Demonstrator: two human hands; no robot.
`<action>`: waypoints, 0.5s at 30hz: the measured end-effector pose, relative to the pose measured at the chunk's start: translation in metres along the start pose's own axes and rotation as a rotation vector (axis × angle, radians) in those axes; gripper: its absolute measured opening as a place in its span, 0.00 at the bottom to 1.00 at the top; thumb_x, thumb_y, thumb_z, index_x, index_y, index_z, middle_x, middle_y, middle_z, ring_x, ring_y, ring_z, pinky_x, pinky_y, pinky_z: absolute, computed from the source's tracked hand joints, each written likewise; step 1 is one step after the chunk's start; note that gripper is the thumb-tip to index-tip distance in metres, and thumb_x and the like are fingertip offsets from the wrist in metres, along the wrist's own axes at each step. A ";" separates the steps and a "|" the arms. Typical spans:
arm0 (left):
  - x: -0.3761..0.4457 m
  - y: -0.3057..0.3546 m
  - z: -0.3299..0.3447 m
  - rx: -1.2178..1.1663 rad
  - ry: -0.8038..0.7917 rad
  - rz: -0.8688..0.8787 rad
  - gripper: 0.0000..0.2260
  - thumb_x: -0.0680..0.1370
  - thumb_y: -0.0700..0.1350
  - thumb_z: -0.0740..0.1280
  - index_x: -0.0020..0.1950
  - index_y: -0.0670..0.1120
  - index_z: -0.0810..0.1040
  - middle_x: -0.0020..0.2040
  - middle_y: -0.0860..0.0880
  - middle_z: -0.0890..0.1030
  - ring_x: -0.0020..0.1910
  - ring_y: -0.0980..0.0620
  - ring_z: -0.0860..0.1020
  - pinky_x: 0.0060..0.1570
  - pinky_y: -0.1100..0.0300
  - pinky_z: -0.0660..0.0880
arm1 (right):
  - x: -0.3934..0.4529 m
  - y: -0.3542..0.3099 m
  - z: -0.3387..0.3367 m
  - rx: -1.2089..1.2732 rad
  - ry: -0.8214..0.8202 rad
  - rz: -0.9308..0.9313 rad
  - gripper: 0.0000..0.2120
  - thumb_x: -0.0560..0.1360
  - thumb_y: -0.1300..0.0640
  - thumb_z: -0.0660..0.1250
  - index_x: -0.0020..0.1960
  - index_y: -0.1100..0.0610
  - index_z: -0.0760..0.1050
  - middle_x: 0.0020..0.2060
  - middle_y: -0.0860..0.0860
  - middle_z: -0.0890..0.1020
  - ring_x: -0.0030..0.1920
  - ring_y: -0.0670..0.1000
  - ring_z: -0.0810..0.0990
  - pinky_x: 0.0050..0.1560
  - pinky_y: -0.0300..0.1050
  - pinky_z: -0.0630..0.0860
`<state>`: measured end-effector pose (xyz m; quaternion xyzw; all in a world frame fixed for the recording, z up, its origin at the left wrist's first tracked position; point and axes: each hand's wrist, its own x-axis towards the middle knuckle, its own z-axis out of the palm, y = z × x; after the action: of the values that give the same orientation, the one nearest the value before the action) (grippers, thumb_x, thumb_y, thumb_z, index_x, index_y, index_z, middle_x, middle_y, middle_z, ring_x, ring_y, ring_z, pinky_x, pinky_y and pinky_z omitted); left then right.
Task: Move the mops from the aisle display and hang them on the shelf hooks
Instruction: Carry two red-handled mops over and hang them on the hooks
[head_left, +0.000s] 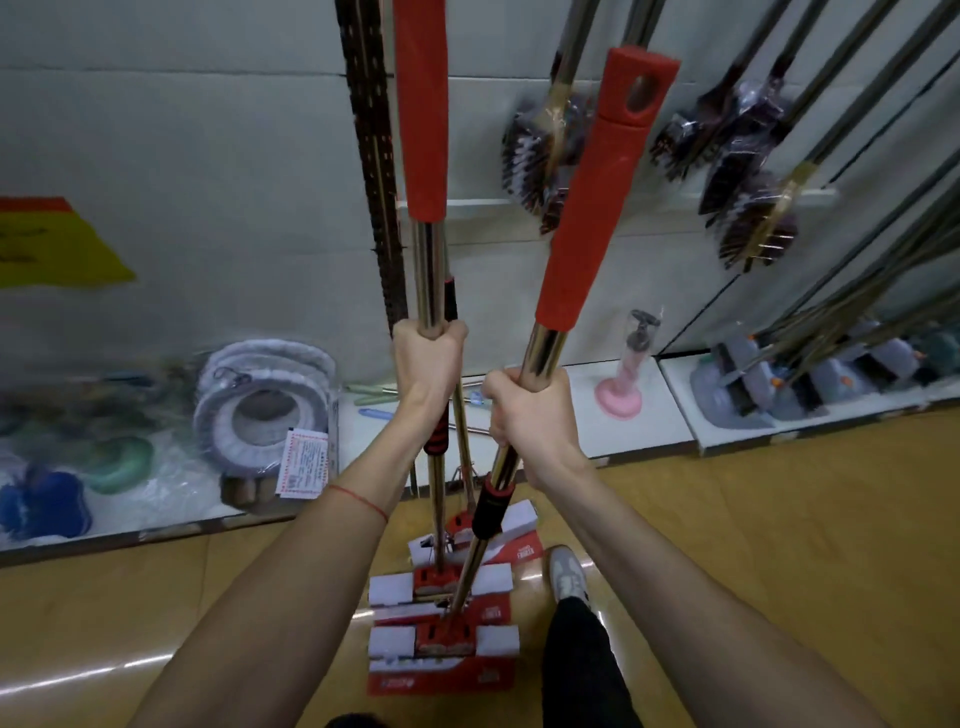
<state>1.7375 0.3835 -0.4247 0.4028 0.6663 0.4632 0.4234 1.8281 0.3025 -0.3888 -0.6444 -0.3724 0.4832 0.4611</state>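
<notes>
Mop heads (443, 644) on wood floor (753, 519) (shelving behind).

Two mop poles rise at frame centre, the left mop (427, 270) upright, the right mop (574, 249) tilted toward one o'clock. Their heads (441, 642) rest on the floor (779, 519) at six o'clock, one before another. Behind, at twelve o'clock, stands the wall panel (208, 156). Brushes (737, 171) hang at two o'clock. A plunger (626, 374) stands on the low shelf (675, 447) at three o'clock; a padded ring (265, 400) lies on it at nine o'clock.
</notes>
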 end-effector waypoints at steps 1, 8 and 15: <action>-0.012 0.004 -0.004 -0.019 -0.017 0.010 0.07 0.70 0.43 0.70 0.36 0.44 0.74 0.34 0.44 0.69 0.35 0.49 0.65 0.30 0.56 0.63 | -0.013 -0.004 -0.002 -0.012 0.028 -0.011 0.17 0.66 0.59 0.64 0.23 0.50 0.60 0.21 0.49 0.60 0.24 0.52 0.57 0.31 0.47 0.57; -0.112 0.062 -0.025 -0.043 -0.234 0.131 0.15 0.69 0.43 0.69 0.27 0.47 0.65 0.27 0.45 0.66 0.30 0.49 0.61 0.29 0.55 0.59 | -0.107 -0.057 -0.054 0.029 0.214 -0.058 0.17 0.64 0.61 0.64 0.22 0.50 0.61 0.21 0.47 0.61 0.22 0.49 0.58 0.30 0.44 0.56; -0.199 0.132 0.019 -0.034 -0.375 0.214 0.14 0.74 0.40 0.72 0.31 0.47 0.72 0.32 0.52 0.70 0.34 0.48 0.64 0.32 0.55 0.63 | -0.185 -0.104 -0.168 0.049 0.422 -0.131 0.16 0.67 0.62 0.66 0.27 0.49 0.63 0.21 0.48 0.63 0.22 0.50 0.59 0.30 0.46 0.58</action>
<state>1.8375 0.2361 -0.2643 0.5430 0.5216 0.4335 0.4950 1.9392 0.1232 -0.2197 -0.6943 -0.2967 0.3154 0.5748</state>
